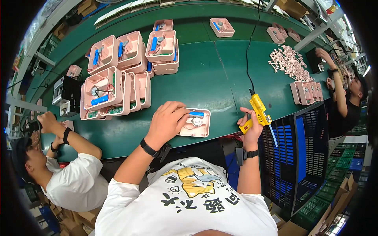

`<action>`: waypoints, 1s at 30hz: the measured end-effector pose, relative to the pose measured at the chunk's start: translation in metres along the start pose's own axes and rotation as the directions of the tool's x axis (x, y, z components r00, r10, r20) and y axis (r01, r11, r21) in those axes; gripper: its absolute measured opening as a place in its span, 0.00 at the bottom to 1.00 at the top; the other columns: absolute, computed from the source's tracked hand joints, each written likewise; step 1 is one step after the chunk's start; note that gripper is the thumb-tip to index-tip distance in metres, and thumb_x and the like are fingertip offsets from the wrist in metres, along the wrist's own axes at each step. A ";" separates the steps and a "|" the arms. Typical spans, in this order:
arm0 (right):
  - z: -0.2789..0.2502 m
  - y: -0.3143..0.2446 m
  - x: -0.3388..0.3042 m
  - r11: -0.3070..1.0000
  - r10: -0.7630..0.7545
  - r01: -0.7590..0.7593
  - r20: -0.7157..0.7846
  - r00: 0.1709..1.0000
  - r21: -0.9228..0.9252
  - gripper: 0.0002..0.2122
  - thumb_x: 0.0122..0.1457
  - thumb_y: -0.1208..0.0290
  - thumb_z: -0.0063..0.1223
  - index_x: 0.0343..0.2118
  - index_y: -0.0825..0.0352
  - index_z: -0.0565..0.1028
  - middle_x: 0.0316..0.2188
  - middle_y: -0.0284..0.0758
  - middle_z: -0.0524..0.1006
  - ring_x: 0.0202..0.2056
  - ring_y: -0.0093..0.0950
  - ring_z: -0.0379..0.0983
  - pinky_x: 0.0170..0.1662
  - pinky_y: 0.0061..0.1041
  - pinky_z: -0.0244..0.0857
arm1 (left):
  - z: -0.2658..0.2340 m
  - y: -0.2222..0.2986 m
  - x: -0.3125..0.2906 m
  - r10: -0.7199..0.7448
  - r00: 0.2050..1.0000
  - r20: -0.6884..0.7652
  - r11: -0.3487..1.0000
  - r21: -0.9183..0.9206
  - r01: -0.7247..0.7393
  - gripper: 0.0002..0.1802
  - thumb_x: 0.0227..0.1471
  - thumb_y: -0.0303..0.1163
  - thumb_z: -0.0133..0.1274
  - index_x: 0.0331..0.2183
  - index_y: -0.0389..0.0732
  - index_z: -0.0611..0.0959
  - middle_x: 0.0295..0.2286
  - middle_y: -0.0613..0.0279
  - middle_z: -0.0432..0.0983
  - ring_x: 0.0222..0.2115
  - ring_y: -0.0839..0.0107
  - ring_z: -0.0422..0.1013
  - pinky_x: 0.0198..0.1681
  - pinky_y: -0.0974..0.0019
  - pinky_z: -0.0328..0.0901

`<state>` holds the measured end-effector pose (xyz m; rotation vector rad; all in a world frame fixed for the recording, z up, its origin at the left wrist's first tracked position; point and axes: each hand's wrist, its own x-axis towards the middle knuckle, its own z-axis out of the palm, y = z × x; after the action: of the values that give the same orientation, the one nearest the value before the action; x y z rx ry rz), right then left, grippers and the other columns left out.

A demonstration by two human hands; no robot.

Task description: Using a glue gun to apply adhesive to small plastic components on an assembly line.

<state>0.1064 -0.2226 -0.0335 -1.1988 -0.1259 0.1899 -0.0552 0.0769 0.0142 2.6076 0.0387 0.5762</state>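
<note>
In front of me on the green bench lies a pink plastic housing (205,129) with a blue cylindrical battery (197,114), a round silver part (197,122) and thin wires inside. My left hand (168,120) grips its left side, fingers bent over the rim with the tips near the battery's left end; the thumb is hard to make out. To the right of the housing, my right hand (251,128) is wrapped round the handle of a yellow hot glue gun (258,107). A pale glue stick (273,136) sticks out of its back, and the nozzle points away from me, up over the bench.
Stacked pink housings (103,87) stand at the left, and one housing (221,27) sits far back. A heap of small pink parts (289,63) lies right. The gun's black cord (247,55) hangs from above. Co-workers sit either side; a black crate (277,165) stands lower right.
</note>
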 end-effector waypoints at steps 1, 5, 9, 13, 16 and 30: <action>0.001 -0.001 -0.001 1.000 0.005 -0.005 0.008 1.000 -0.005 0.12 0.75 0.64 0.49 0.45 0.70 0.73 0.48 0.55 0.83 0.23 0.24 0.71 0.32 0.31 0.74 | -0.003 0.002 0.004 -0.035 0.997 0.063 0.999 -0.034 0.037 0.14 0.53 0.39 0.68 0.40 0.43 0.88 0.42 0.62 0.82 0.43 0.56 0.77 0.47 0.52 0.72; 0.008 -0.005 -0.008 0.999 0.023 -0.022 0.036 0.999 -0.027 0.11 0.74 0.65 0.50 0.45 0.70 0.74 0.47 0.55 0.83 0.23 0.24 0.71 0.33 0.31 0.74 | -0.008 0.008 0.031 -0.086 0.964 0.251 0.995 -0.032 0.097 0.10 0.51 0.36 0.69 0.34 0.41 0.90 0.37 0.63 0.84 0.39 0.57 0.79 0.43 0.54 0.74; 0.021 -0.011 -0.021 0.998 0.054 -0.053 0.100 0.994 -0.018 0.10 0.73 0.66 0.51 0.44 0.69 0.75 0.46 0.55 0.83 0.22 0.24 0.71 0.33 0.31 0.75 | -0.001 0.011 0.046 -0.054 0.917 0.396 0.991 0.132 0.002 0.09 0.51 0.35 0.70 0.35 0.42 0.91 0.36 0.64 0.85 0.35 0.56 0.80 0.39 0.55 0.75; 0.033 -0.030 -0.045 0.988 0.154 -0.155 0.220 0.963 -0.016 0.10 0.72 0.67 0.51 0.43 0.70 0.76 0.45 0.54 0.84 0.22 0.24 0.72 0.32 0.30 0.75 | -0.002 0.006 0.039 -0.006 0.923 0.384 0.996 0.084 -0.028 0.09 0.51 0.34 0.70 0.34 0.41 0.91 0.39 0.63 0.87 0.35 0.57 0.82 0.38 0.57 0.76; 0.045 -0.049 -0.056 0.966 0.259 -0.241 0.284 0.923 -0.098 0.11 0.72 0.67 0.52 0.45 0.71 0.77 0.43 0.51 0.85 0.22 0.23 0.73 0.32 0.28 0.75 | -0.006 0.001 0.027 0.014 0.972 0.234 0.988 -0.154 0.023 0.08 0.54 0.33 0.70 0.33 0.39 0.90 0.43 0.61 0.88 0.36 0.60 0.84 0.38 0.60 0.77; 0.112 -0.042 -0.050 0.614 0.541 -0.120 0.305 0.784 -0.781 0.14 0.71 0.64 0.56 0.50 0.70 0.81 0.30 0.36 0.83 0.26 0.22 0.79 0.29 0.28 0.70 | 0.057 -0.013 -0.016 -0.506 0.862 -0.024 0.500 -0.822 0.271 0.12 0.76 0.31 0.49 0.53 0.35 0.72 0.44 0.55 0.84 0.38 0.80 0.75 0.44 0.73 0.69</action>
<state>0.0389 -0.1454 0.0461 -1.9660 -0.4848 0.8933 -0.0458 0.0615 -0.0438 1.5289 0.3721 0.5824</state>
